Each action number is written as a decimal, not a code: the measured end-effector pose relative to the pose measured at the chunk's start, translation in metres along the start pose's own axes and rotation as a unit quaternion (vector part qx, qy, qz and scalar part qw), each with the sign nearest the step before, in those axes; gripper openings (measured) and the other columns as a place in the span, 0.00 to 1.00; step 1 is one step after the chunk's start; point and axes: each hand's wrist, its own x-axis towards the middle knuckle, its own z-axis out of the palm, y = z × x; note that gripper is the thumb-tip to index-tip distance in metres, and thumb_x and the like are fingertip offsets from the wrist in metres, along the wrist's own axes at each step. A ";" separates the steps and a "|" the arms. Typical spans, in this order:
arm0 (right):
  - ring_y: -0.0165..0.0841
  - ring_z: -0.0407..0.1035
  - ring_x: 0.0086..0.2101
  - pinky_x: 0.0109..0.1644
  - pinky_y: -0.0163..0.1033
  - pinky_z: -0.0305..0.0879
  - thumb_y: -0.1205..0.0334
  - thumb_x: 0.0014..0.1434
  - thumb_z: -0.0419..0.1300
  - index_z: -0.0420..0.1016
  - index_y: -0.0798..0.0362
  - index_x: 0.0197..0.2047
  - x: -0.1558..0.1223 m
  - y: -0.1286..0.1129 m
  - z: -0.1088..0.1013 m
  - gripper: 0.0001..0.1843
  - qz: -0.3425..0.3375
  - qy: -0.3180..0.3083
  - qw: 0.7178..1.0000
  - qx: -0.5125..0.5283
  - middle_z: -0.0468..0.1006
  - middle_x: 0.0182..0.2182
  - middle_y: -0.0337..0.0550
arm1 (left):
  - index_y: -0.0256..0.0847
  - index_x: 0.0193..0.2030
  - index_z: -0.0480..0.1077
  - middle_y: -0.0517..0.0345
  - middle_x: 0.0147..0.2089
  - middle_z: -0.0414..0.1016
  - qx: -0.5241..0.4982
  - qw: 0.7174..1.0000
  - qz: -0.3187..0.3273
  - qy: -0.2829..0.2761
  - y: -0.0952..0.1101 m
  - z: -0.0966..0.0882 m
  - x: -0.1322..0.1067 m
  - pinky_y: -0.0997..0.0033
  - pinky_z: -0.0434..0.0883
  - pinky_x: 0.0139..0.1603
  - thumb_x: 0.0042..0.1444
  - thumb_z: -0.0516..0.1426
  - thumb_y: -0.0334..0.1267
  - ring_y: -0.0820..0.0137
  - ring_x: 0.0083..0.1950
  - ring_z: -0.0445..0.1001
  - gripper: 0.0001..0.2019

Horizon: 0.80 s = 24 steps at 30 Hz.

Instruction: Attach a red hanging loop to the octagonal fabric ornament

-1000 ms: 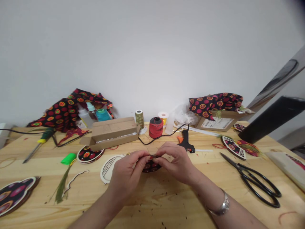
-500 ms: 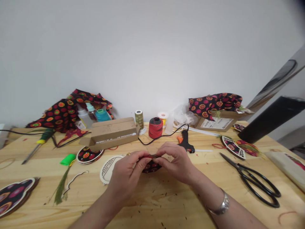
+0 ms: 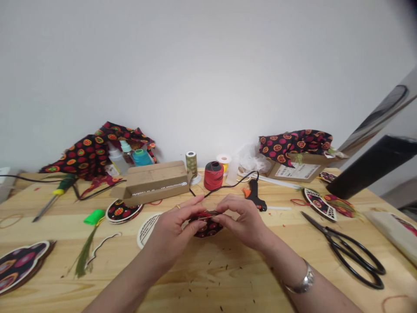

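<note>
Between my two hands is a small dark patterned fabric piece [image 3: 208, 229], with a bit of red along its upper edge. My left hand [image 3: 176, 230] grips its left side between thumb and fingers. On the other side my right hand [image 3: 243, 219] pinches the right upper edge. Fingers cover much of the piece, so its full shape is hidden. A pale round wooden frame with a cut-out lattice [image 3: 147, 230] lies on the table, partly behind my left hand. Beyond my right hand rests a black glue gun [image 3: 256, 198] with an orange trigger.
Black scissors [image 3: 347, 248] lie at the right. A cardboard box [image 3: 156, 182], a red thread cone [image 3: 213, 176] and an olive thread spool [image 3: 191, 164] stand along the back. At left are a screwdriver [image 3: 54, 200], a green tassel [image 3: 86, 250] and a fabric-covered shape [image 3: 24, 265].
My left fingers have lifted and spread somewhat, showing more of the fabric piece and its red bit. My right hand keeps its pinch nearly in place. The view has shifted slightly.
</note>
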 end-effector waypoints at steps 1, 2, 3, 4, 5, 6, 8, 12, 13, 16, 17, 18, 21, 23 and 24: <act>0.31 0.69 0.29 0.34 0.36 0.65 0.67 0.51 0.64 0.76 0.54 0.30 0.000 0.000 0.000 0.01 0.002 -0.002 1.000 0.000 0.76 0.26 0.42 | 0.49 0.43 0.76 0.58 0.58 0.71 0.005 1.000 0.003 -0.001 0.000 0.000 0.000 0.62 0.66 0.57 0.53 0.57 0.37 0.63 0.56 0.70 0.11; 0.31 0.69 0.29 0.34 0.36 0.65 0.67 0.51 0.64 0.76 0.54 0.30 0.000 0.000 0.000 0.01 0.003 -0.004 1.000 0.001 0.76 0.26 0.41 | 0.49 0.42 0.76 0.58 0.57 0.72 0.008 1.000 0.004 -0.001 0.001 0.000 -0.001 0.61 0.67 0.57 0.53 0.56 0.37 0.63 0.56 0.71 0.11; 0.31 0.69 0.29 0.34 0.36 0.65 0.67 0.51 0.64 0.75 0.54 0.30 0.000 -0.001 0.000 0.01 0.003 -0.007 1.000 0.001 0.76 0.26 0.41 | 0.49 0.41 0.76 0.58 0.56 0.73 0.011 1.000 0.004 0.002 0.002 0.000 -0.001 0.61 0.68 0.56 0.54 0.56 0.37 0.63 0.55 0.72 0.10; 0.31 0.69 0.30 0.34 0.36 0.65 0.67 0.52 0.64 0.75 0.54 0.29 0.000 -0.001 0.000 0.01 0.004 -0.008 1.000 0.001 0.76 0.26 0.41 | 0.49 0.41 0.76 0.58 0.55 0.74 0.012 1.000 0.004 0.006 0.002 0.000 -0.002 0.61 0.68 0.55 0.54 0.56 0.37 0.63 0.54 0.73 0.10; 0.31 0.69 0.30 0.35 0.37 0.66 0.67 0.52 0.63 0.75 0.54 0.29 0.000 -0.002 0.000 0.01 0.004 -0.009 1.000 0.000 0.76 0.26 0.42 | 0.49 0.41 0.76 0.58 0.54 0.75 0.014 1.000 0.003 0.010 0.003 0.001 -0.002 0.61 0.69 0.54 0.54 0.55 0.37 0.63 0.52 0.74 0.10; 0.32 0.69 0.30 0.35 0.36 0.66 0.67 0.52 0.63 0.75 0.53 0.29 0.001 -0.002 -0.001 0.01 0.005 -0.009 1.000 -0.002 0.77 0.26 0.42 | 0.48 0.41 0.76 0.58 0.52 0.76 0.015 1.000 0.000 0.014 0.004 0.001 -0.003 0.62 0.70 0.53 0.55 0.55 0.38 0.63 0.51 0.74 0.10; 0.32 0.70 0.30 0.35 0.36 0.66 0.67 0.52 0.63 0.75 0.53 0.29 0.001 -0.004 -0.001 0.01 0.003 -0.010 1.000 -0.007 0.77 0.26 0.42 | 0.48 0.41 0.76 0.59 0.47 0.79 0.011 1.000 -0.004 0.021 0.005 0.002 -0.003 0.64 0.72 0.49 0.55 0.55 0.38 0.64 0.47 0.77 0.10; 0.32 0.69 0.29 0.34 0.36 0.66 0.67 0.52 0.63 0.76 0.53 0.29 0.001 -0.004 -0.002 0.01 -0.008 -0.007 1.000 -0.018 0.77 0.26 0.42 | 0.48 0.39 0.76 0.64 0.38 0.82 -0.001 1.000 0.002 0.017 0.007 0.003 -0.003 0.72 0.74 0.41 0.55 0.56 0.36 0.69 0.38 0.79 0.08; 0.32 0.69 0.30 0.34 0.36 0.66 0.67 0.53 0.62 0.76 0.53 0.30 0.001 -0.004 -0.002 0.01 -0.012 -0.006 1.000 -0.019 0.77 0.26 0.42 | 0.48 0.39 0.76 0.65 0.37 0.82 -0.001 1.000 0.005 0.017 0.008 0.003 -0.003 0.73 0.73 0.40 0.55 0.56 0.36 0.70 0.37 0.79 0.08; 0.32 0.70 0.30 0.35 0.36 0.66 0.67 0.53 0.62 0.77 0.53 0.31 0.000 -0.003 -0.002 0.02 -0.022 -0.007 1.000 -0.015 0.77 0.26 0.42 | 0.49 0.39 0.76 0.66 0.37 0.82 0.002 0.999 0.016 0.028 0.008 0.003 -0.003 0.75 0.73 0.39 0.55 0.56 0.35 0.71 0.37 0.78 0.08; 0.32 0.70 0.30 0.35 0.36 0.66 0.67 0.53 0.62 0.77 0.53 0.31 0.000 -0.002 -0.002 0.02 -0.024 -0.006 1.000 -0.013 0.77 0.26 0.42 | 0.50 0.40 0.76 0.67 0.37 0.82 0.003 0.999 0.019 0.030 0.008 0.003 -0.004 0.76 0.72 0.39 0.55 0.56 0.35 0.71 0.37 0.78 0.09; 0.32 0.70 0.30 0.35 0.36 0.66 0.67 0.53 0.62 0.77 0.53 0.32 0.000 -0.002 -0.001 0.02 -0.027 -0.004 1.000 -0.011 0.77 0.27 0.43 | 0.50 0.40 0.76 0.67 0.37 0.82 0.004 0.999 0.023 0.033 0.007 0.003 -0.004 0.76 0.72 0.39 0.55 0.56 0.36 0.71 0.37 0.78 0.09; 0.32 0.70 0.30 0.35 0.36 0.67 0.67 0.54 0.62 0.77 0.53 0.33 0.000 -0.001 -0.001 0.03 -0.037 0.005 0.999 -0.013 0.77 0.27 0.44 | 0.50 0.40 0.75 0.67 0.37 0.82 0.009 0.999 0.027 0.038 0.006 0.003 -0.005 0.77 0.72 0.38 0.56 0.56 0.36 0.72 0.37 0.78 0.09; 0.32 0.70 0.30 0.35 0.37 0.67 0.66 0.54 0.62 0.77 0.53 0.33 0.000 -0.001 -0.001 0.03 -0.047 0.008 0.999 -0.020 0.77 0.27 0.44 | 0.50 0.40 0.75 0.67 0.37 0.82 0.014 0.999 0.028 0.040 0.006 0.003 -0.005 0.77 0.72 0.38 0.55 0.56 0.36 0.72 0.36 0.78 0.09; 0.32 0.70 0.30 0.35 0.37 0.67 0.66 0.55 0.61 0.77 0.53 0.33 0.000 -0.001 -0.001 0.03 -0.054 0.008 0.998 -0.025 0.77 0.28 0.44 | 0.50 0.40 0.75 0.67 0.37 0.82 0.016 0.999 0.029 0.041 0.007 0.003 -0.005 0.76 0.72 0.38 0.55 0.56 0.36 0.72 0.36 0.78 0.09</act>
